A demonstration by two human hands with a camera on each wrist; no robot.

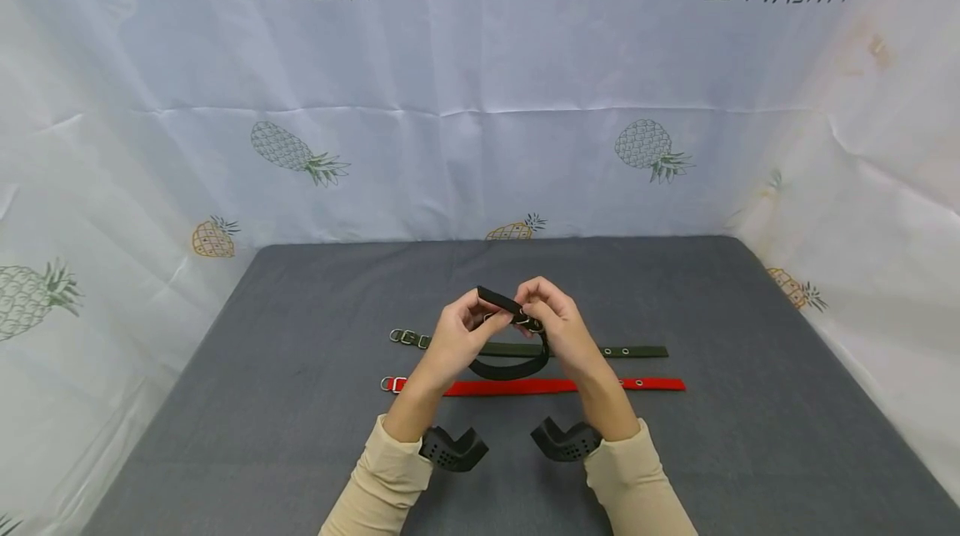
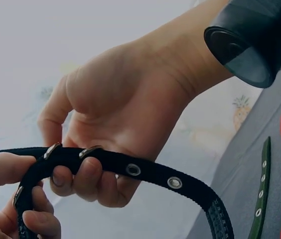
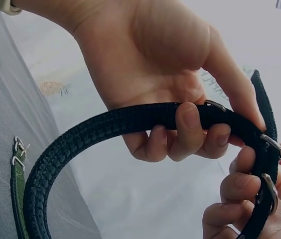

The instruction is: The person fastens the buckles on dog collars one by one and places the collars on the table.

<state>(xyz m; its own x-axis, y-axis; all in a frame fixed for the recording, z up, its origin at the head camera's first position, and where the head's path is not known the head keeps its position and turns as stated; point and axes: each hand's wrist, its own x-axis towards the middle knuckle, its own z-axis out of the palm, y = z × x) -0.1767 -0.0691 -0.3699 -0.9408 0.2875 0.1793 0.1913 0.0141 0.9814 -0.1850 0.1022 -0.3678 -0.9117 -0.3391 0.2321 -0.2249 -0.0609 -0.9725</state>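
Both hands hold a black dog collar (image 1: 513, 371) bent into a loop above the table. My left hand (image 1: 454, 338) pinches the eyelet end, with metal eyelets (image 2: 174, 182) showing along the strap. My right hand (image 1: 564, 326) grips the padded part beside the metal buckle (image 3: 273, 145), thumb and fingers curled round it. The strap's free tip (image 3: 263, 97) sticks out past the buckle, pointing up and left in the head view. Beneath the hands lie a green collar (image 1: 647, 351) and a red collar (image 1: 517, 387), both stretched out flat.
A grey cloth (image 1: 300, 403) covers the table. Behind and at both sides hangs a white curtain (image 1: 480, 44) printed with pineapples. Each wrist carries a black camera mount (image 1: 454, 448). The green and red collars lie side by side, buckles to the left.
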